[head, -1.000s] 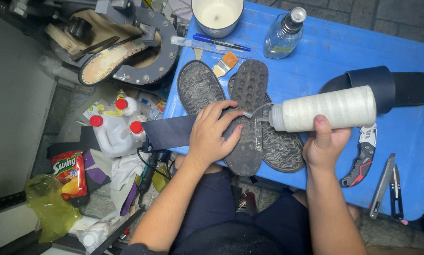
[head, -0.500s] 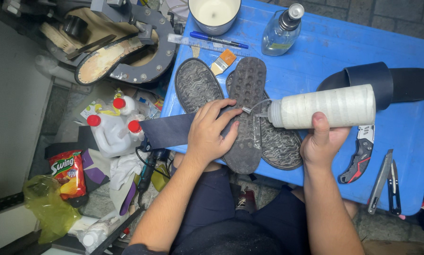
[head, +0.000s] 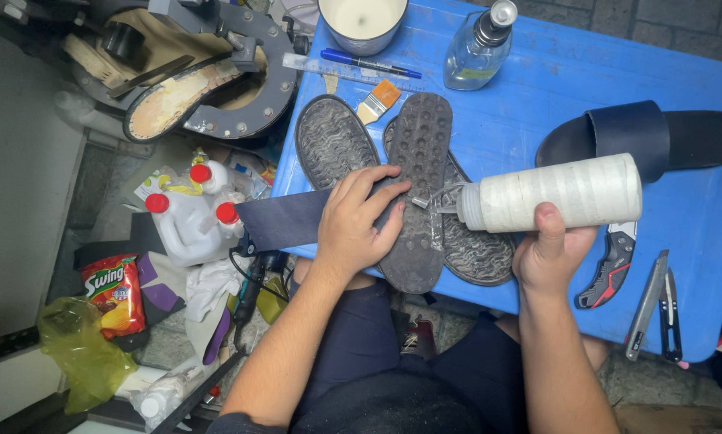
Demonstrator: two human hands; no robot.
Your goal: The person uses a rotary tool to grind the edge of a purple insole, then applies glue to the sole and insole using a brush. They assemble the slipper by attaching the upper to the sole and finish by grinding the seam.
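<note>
Left hand (head: 353,225) pressed flat, fingers spread, on a dark strap piece (head: 284,221) and the edge of a studded dark sole (head: 415,193) lying across the blue table (head: 537,88). Right hand (head: 550,257) clenched around a white squeeze bottle (head: 558,193), held sideways, nozzle touching the sole beside the left fingertips. Nearby: two more soles (head: 333,145), small brush (head: 375,100), dark slide sandal (head: 642,137), folding knife (head: 610,265)

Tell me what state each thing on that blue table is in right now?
Glue bottle: tipped sideways, nozzle at the sole, held by the right hand.
Studded sole: lying flat, pinned by the left hand.
Dark strap: flat, overhanging the table edge.
Slide sandal: lying untouched.
Cup: open, upright.
Clear bottle: capped, upright.
</note>
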